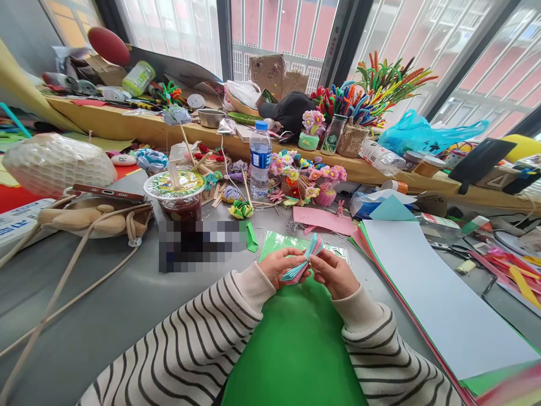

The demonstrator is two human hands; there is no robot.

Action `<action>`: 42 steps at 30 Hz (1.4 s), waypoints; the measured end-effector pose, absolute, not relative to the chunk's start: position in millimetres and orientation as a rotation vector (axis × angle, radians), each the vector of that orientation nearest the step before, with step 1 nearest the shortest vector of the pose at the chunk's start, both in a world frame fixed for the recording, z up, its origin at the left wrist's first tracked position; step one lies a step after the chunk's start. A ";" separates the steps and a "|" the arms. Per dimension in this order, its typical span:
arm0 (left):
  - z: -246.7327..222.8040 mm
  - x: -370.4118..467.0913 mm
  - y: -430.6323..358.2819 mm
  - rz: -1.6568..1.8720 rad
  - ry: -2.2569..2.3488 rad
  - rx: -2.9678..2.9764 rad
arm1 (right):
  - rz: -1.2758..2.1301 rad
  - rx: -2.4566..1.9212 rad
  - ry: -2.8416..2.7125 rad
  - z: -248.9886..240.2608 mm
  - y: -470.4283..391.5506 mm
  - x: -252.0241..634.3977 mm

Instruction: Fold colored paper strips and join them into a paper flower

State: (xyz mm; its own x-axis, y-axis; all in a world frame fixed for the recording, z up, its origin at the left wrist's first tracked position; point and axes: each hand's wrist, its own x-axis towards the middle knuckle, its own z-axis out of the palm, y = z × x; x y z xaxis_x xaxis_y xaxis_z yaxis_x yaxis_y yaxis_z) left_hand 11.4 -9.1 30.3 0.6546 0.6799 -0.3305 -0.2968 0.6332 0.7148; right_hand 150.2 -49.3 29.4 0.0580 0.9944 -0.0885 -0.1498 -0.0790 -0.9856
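Observation:
Pinched at its middle, a pleated paper fan bundle (302,260) in light blue and pink is held between both hands. The fingers of my left hand (284,265) close on its lower left part. My right hand (336,272) grips it near the narrow centre, thumb and fingertips together. It is held over a green sheet (304,338) that spreads toward me. Beyond the hands lies a clear plastic packet (279,241) with green in it. A small folded green paper piece (251,237) rests to the left of the packet.
A lidded cup of dark drink (180,197) and a water bottle (260,160) stand beyond my hands. Stacked coloured paper (439,287) lies to the right, with scissors (452,247) past it. A phone (109,193) and corded pouch sit left. Craft flowers (304,175) crowd the back.

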 end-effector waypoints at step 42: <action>29.8 12.5 -7.8 0.663 0.663 0.814 | 1.291 -1.164 -1.121 21.0 -49.4 153.8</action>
